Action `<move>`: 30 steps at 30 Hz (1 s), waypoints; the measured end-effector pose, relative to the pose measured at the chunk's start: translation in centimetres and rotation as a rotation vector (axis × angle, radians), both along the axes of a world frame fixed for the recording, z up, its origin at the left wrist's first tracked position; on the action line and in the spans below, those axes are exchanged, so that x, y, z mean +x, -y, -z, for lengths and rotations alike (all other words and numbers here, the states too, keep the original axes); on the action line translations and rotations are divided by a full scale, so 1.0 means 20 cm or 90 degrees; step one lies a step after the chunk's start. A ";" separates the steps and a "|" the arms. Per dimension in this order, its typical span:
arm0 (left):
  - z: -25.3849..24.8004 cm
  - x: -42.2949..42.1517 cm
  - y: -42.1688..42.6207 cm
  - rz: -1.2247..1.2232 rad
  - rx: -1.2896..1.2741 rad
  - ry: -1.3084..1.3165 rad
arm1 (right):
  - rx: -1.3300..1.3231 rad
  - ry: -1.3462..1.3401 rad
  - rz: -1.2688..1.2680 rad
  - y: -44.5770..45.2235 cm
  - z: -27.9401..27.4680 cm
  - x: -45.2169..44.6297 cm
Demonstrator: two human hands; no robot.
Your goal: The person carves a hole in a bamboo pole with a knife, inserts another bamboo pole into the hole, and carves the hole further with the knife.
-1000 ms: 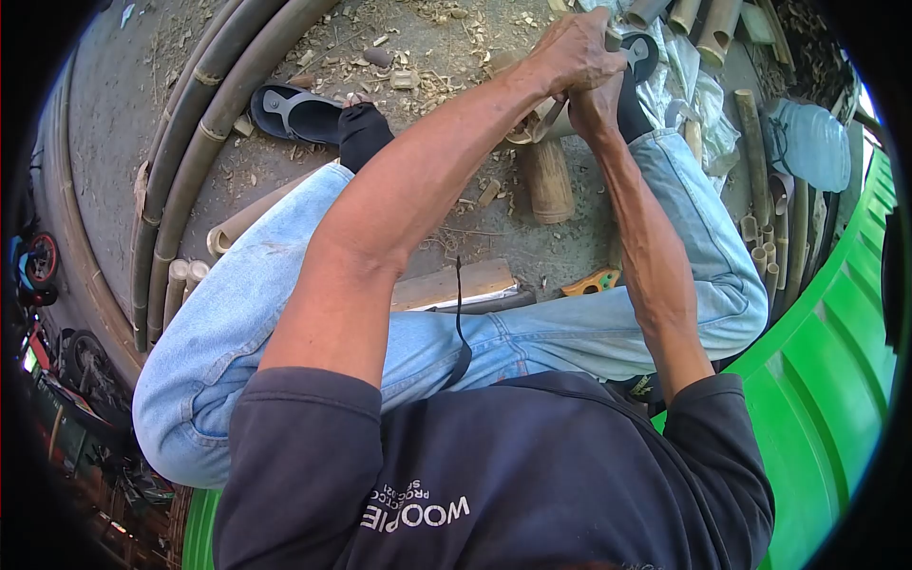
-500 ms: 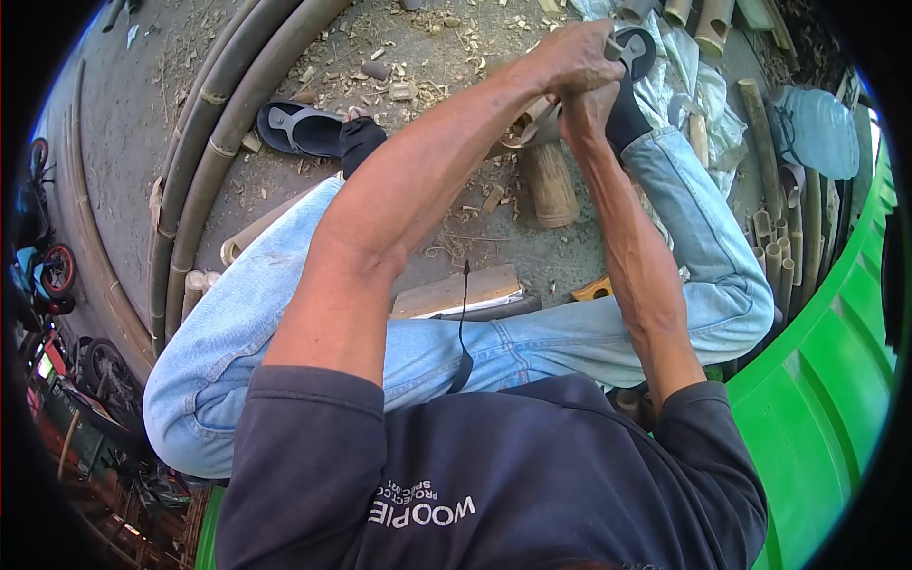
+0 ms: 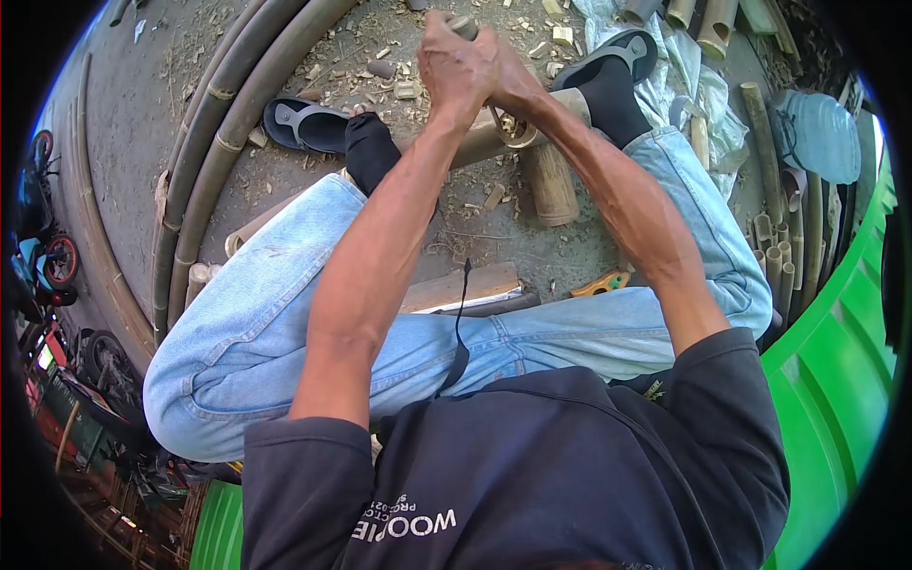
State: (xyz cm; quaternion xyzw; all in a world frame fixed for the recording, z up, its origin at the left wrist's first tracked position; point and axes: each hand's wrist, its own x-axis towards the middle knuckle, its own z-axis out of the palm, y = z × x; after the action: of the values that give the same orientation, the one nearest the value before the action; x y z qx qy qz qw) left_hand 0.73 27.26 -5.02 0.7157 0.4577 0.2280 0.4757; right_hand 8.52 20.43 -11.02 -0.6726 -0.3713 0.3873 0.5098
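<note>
Both hands are closed together beyond the bamboo tube. My left hand (image 3: 456, 71) wraps round a thick rounded handle (image 3: 463, 27), whose blunt end pokes out above the fingers. Pressed against it, my right hand (image 3: 511, 78) is closed too; the hands hide the rest of the tool, and I cannot make out its kind. Below them a bamboo tube (image 3: 475, 147) lies crosswise between my feet, with a cut opening (image 3: 515, 131) in its upper side. A short bamboo section (image 3: 551, 185) touches or lies close to the tube on the near side.
Wood chips (image 3: 406, 90) litter the ground. Long bamboo poles (image 3: 204, 157) curve along the left. A wooden board (image 3: 465, 285) and a yellow-orange handle (image 3: 600, 284) lie near my legs. To the right are bamboo pieces (image 3: 774, 266), a plastic jug (image 3: 817, 133) and a green corrugated panel (image 3: 836, 380).
Both hands have swung left together, from beside the right foot to above the middle of the bamboo tube, still clasped round the handle. More of the tube and its opening now shows.
</note>
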 end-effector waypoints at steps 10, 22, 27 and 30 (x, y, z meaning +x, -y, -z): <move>0.17 -0.31 0.20 -0.388 -0.031 0.060 | -0.010 0.123 -0.424 -0.07 0.10 -0.19; 0.17 0.26 -0.09 0.156 -0.198 0.210 | -0.141 0.394 0.215 0.03 -0.06 0.10; 0.14 0.46 0.08 0.515 -0.183 0.144 | -0.177 0.426 0.436 0.29 -0.02 0.05; 0.16 0.51 0.18 0.584 -0.133 0.105 | 0.002 0.151 0.581 0.36 0.06 0.05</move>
State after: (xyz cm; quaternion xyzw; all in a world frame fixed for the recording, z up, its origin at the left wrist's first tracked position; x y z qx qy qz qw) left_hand 10.98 23.76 -8.24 0.7719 0.0753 0.0034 0.6313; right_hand 9.57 13.17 -12.28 -0.8058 -0.0938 0.0432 0.5831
